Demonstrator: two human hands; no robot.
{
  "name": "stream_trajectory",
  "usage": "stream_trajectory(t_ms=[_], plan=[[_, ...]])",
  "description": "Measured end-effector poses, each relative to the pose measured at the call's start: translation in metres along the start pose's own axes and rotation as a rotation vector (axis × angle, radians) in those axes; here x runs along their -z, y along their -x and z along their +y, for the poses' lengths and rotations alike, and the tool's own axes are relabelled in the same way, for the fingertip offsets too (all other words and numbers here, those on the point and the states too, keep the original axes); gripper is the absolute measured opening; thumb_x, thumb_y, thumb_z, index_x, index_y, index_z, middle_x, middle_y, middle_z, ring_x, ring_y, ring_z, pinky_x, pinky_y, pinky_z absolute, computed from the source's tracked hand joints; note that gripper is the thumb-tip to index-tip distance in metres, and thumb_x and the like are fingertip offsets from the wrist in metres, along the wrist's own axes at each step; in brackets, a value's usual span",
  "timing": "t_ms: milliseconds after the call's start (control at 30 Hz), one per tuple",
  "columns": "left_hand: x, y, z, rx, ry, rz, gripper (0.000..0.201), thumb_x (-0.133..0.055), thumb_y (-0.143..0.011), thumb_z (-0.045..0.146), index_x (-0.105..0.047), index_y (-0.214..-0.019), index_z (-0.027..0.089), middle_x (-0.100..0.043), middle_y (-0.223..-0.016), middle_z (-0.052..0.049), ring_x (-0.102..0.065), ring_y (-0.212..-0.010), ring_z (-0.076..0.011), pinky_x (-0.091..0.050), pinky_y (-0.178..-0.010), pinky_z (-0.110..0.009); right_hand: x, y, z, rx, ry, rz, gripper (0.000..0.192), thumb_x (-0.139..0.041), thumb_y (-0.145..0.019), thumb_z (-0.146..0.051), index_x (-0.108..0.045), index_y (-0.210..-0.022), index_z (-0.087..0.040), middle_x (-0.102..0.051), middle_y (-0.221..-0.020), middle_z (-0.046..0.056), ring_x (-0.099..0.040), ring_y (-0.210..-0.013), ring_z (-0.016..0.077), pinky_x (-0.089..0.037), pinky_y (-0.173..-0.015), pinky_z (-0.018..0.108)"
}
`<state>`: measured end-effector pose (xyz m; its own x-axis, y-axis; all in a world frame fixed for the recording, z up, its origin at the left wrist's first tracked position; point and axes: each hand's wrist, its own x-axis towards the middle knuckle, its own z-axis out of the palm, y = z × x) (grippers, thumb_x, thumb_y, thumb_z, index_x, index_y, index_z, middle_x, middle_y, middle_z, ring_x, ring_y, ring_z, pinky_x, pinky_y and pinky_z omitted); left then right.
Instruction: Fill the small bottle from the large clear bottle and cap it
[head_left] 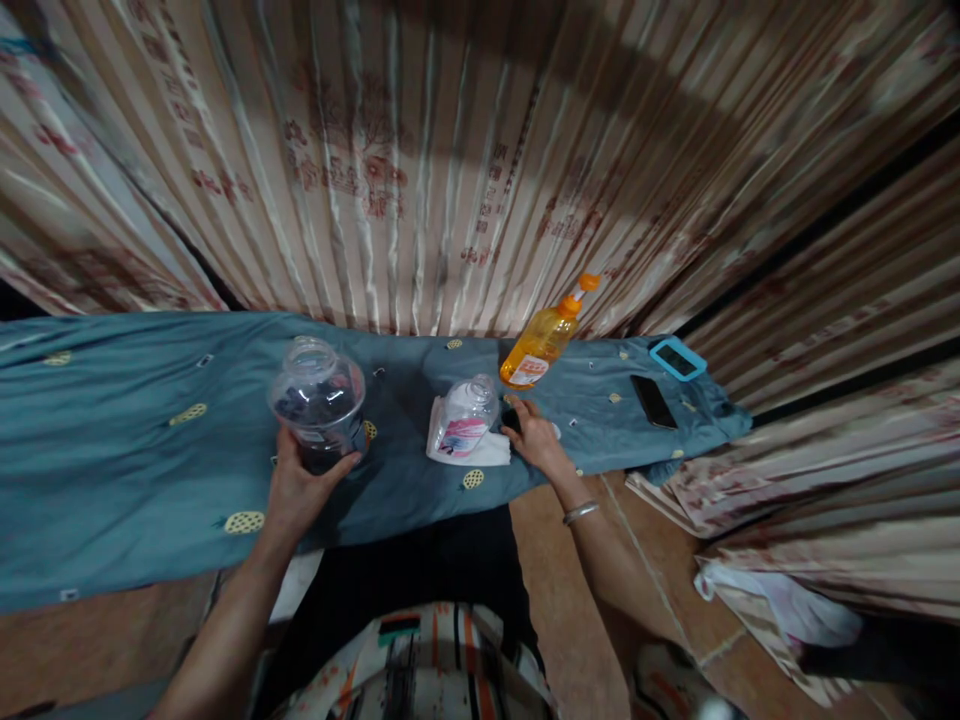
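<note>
L hand [300, 490]: fingers wrapped on clear jar [319, 400], frame centre-left.
R hand [534, 435]: fingers spread flat by white cloth [472, 450], near blue cover [112, 470] front edge.
Open room: cover's left.

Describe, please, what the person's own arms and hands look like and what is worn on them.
Both forearms are bare, with no sleeves or gloves in view. The left hand wears nothing visible. A thin silver-coloured bangle circles the wrist of the right hand.
</note>
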<state>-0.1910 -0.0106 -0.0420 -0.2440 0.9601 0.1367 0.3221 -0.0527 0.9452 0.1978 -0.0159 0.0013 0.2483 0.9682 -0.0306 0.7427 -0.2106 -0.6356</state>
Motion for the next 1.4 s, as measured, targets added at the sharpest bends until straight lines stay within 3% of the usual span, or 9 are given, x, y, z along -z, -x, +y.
stream_trajectory(t_ms=[200, 267, 367, 467, 600, 700, 900, 1200, 1400], plan=[[0.012, 0.022, 0.003, -0.036, 0.083, 0.144, 0.096, -0.098, -0.06, 0.062, -0.057, -0.138, 0.025, -0.066, -0.148, -0.015, -0.062, -0.148, -0.0398, -0.049, -0.129, -0.061, 0.008, -0.009, 0.001, 0.099, 0.076, -0.084, 0.042, -0.078, -0.106, -0.042, -0.069, -0.141, -0.022, -0.071, -0.143, 0.011, -0.074, -0.122, 0.029, -0.065, -0.101, 0.051], [0.022, 0.042, 0.002, -0.02, 0.088, 0.222, 0.089, -0.097, -0.06, 0.071, -0.062, -0.129, 0.026, -0.072, -0.133, -0.012, -0.071, -0.132, -0.0381, -0.057, -0.121, -0.061, 0.024, -0.009, -0.001, 0.149, 0.037, -0.053, 0.041, -0.078, -0.106, -0.043, -0.069, -0.14, -0.022, -0.071, -0.142, 0.011, -0.075, -0.12, 0.0284, -0.065, -0.1, 0.05], [0.025, 0.075, 0.006, 0.042, 0.092, 0.074, 0.067, -0.089, -0.074, 0.074, -0.069, -0.117, 0.027, -0.078, -0.107, -0.006, -0.08, -0.102, -0.0321, -0.065, -0.108, -0.057, 0.056, -0.008, -0.018, 0.266, -0.078, -0.009, 0.039, -0.075, -0.108, -0.044, -0.069, -0.138, -0.02, -0.074, -0.133, 0.009, -0.076, -0.109, 0.0251, -0.066, -0.094, 0.047], [0.007, 0.092, 0.021, 0.045, 0.102, -0.15, 0.055, -0.084, -0.081, 0.073, -0.074, -0.108, 0.026, -0.081, -0.099, -0.007, -0.082, -0.098, -0.0331, -0.068, -0.102, -0.055, 0.081, -0.003, -0.053, 0.433, -0.17, -0.015, 0.041, -0.075, -0.106, -0.049, -0.071, -0.135, -0.02, -0.078, -0.124, 0.008, -0.077, -0.098, 0.0222, -0.066, -0.09, 0.043], [-0.04, 0.074, 0.053, -0.078, 0.182, -0.31, 0.051, -0.082, -0.088, 0.059, -0.074, -0.127, 0.026, -0.079, -0.135, -0.012, -0.076, -0.13, -0.0346, -0.061, -0.118, -0.056, 0.099, 0.009, -0.109, 0.594, -0.137, -0.059, 0.041, -0.075, -0.099, -0.044, -0.076, -0.134, -0.025, -0.082, -0.11, 0.003, -0.076, -0.088, 0.0212, -0.061, -0.087, 0.038], [-0.074, 0.045, 0.075, -0.191, 0.202, -0.336, 0.075, -0.087, -0.084, 0.049, -0.061, -0.151, 0.027, -0.062, -0.163, -0.015, -0.058, -0.155, -0.0376, -0.044, -0.133, -0.062, 0.105, 0.014, -0.139, 0.69, -0.025, -0.137, 0.036, -0.073, -0.096, -0.036, -0.08, -0.129, -0.024, -0.084, -0.11, 0.004, -0.076, -0.087, 0.021, -0.058, -0.085, 0.036], [-0.117, 0.008, 0.1, -0.285, 0.257, -0.412, 0.106, -0.098, -0.074, 0.049, -0.047, -0.162, 0.022, -0.05, -0.172, -0.021, -0.047, -0.164, -0.0426, -0.037, -0.137, -0.062, 0.112, 0.007, -0.161, 0.774, 0.206, -0.262, 0.038, -0.067, -0.095, -0.025, -0.079, -0.131, -0.019, -0.083, -0.121, 0.009, -0.076, -0.088, 0.022, -0.054, -0.084, 0.035], [-0.14, 0.008, 0.108, -0.31, 0.317, -0.448, 0.075, -0.092, -0.078, 0.035, -0.062, -0.145, 0.024, -0.073, -0.148, -0.012, -0.07, -0.139, -0.0341, -0.052, -0.125, -0.053, 0.113, 0.001, -0.171, 0.824, 0.444, -0.357, 0.033, -0.066, -0.092, -0.011, -0.08, -0.121, -0.02, -0.079, -0.101, 0.007, -0.073, -0.09, 0.0238, -0.046, -0.077, 0.033], [-0.141, 0.005, 0.103, -0.297, 0.31, -0.433, 0.077, -0.094, -0.074, 0.039, -0.062, -0.143, 0.023, -0.075, -0.146, -0.012, -0.072, -0.136, -0.0348, -0.056, -0.121, -0.052, 0.103, 0.001, -0.175, 0.786, 0.525, -0.326, 0.02, -0.073, -0.093, -0.013, -0.078, -0.112, -0.019, -0.076, -0.09, 0.006, -0.069, -0.077, 0.0217, -0.037, -0.069, 0.032]])
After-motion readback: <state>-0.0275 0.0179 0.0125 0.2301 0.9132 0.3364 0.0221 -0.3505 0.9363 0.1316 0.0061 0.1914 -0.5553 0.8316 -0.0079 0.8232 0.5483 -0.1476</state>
